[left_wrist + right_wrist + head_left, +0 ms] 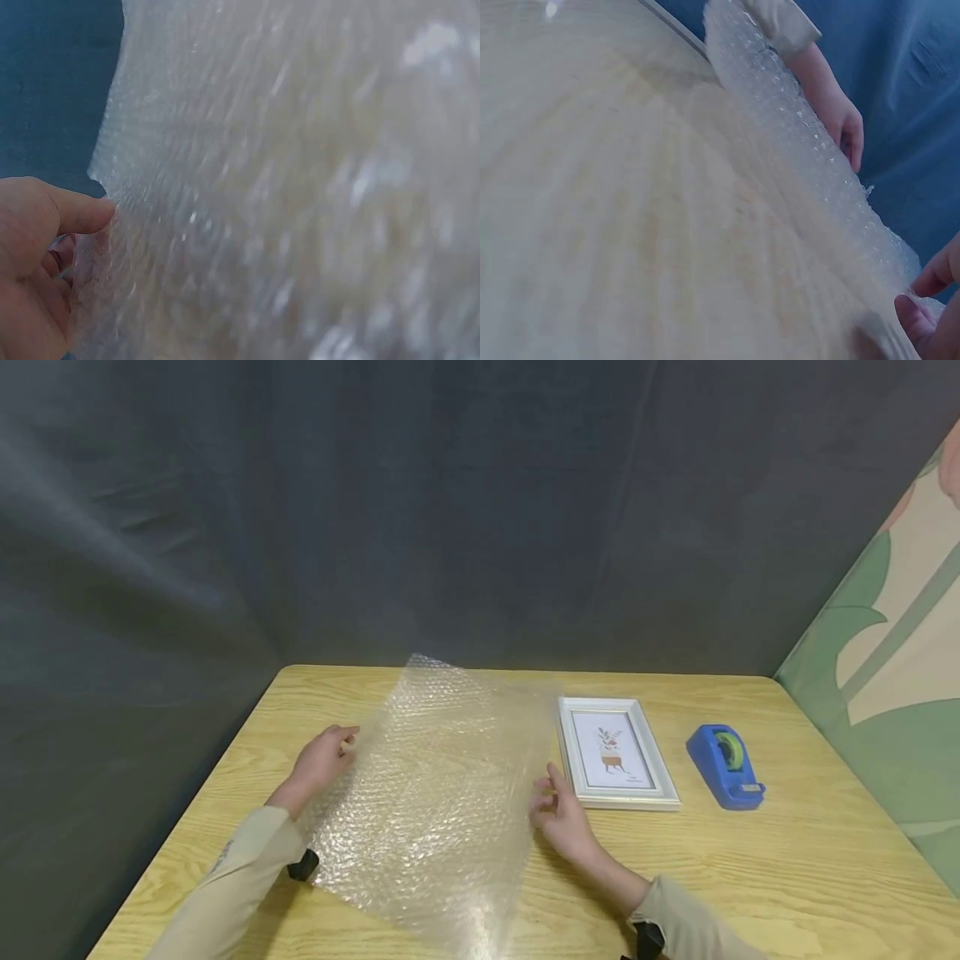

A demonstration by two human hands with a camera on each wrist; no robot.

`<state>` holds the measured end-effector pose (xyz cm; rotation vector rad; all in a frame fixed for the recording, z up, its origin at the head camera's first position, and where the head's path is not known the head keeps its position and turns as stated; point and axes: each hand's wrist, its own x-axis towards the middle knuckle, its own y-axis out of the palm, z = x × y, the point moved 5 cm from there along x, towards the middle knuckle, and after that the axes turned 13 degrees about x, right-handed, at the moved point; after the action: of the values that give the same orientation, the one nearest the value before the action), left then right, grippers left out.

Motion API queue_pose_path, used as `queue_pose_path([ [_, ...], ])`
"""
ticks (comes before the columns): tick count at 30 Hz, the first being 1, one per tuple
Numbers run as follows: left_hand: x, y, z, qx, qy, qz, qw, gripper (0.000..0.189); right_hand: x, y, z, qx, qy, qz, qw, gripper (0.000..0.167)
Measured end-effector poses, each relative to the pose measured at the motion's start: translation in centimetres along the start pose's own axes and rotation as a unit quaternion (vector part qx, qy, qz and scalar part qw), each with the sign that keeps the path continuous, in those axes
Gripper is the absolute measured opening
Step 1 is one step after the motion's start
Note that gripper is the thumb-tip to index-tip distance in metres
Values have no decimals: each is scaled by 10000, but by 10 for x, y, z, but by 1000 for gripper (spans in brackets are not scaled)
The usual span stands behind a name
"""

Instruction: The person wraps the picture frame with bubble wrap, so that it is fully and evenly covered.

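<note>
A clear sheet of bubble wrap (435,777) spreads between my two hands, tilted above the wooden table. My left hand (324,762) pinches its left edge; in the left wrist view the thumb (86,214) lies on the near side, with fingers partly visible behind the plastic. On the opposite edge, my right hand (564,822) holds the sheet between thumb and finger, as the right wrist view shows at the wrap's border (885,255). Just beyond the right hand lies a white picture frame (667,777) with a potted-plant print, flat on the table.
A blue tape dispenser (712,768) with a greenish roll stands right of the picture frame. The wooden table (810,827) ends at a dark curtain (480,510) behind and to the left. A floral-patterned surface (900,693) borders the right side.
</note>
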<state>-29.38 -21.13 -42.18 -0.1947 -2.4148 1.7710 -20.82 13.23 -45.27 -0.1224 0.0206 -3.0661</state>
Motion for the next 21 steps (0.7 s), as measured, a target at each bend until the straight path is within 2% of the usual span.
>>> queue_pose_path([
  [6,-3,9,5,25,-233,-91,9997,44,2,-3,-6,164,-6,145,9998,82],
  [10,-14,11,17,39,-351,-33,9994,50,8,-6,-4,-38,-74,141,9999,83],
  [17,-56,9,34,-371,-444,233,9981,56,21,-12,-3,-149,124,142,9997,79],
  [21,-75,7,41,-461,-464,212,9976,51,22,-12,-5,-130,132,137,9997,77],
])
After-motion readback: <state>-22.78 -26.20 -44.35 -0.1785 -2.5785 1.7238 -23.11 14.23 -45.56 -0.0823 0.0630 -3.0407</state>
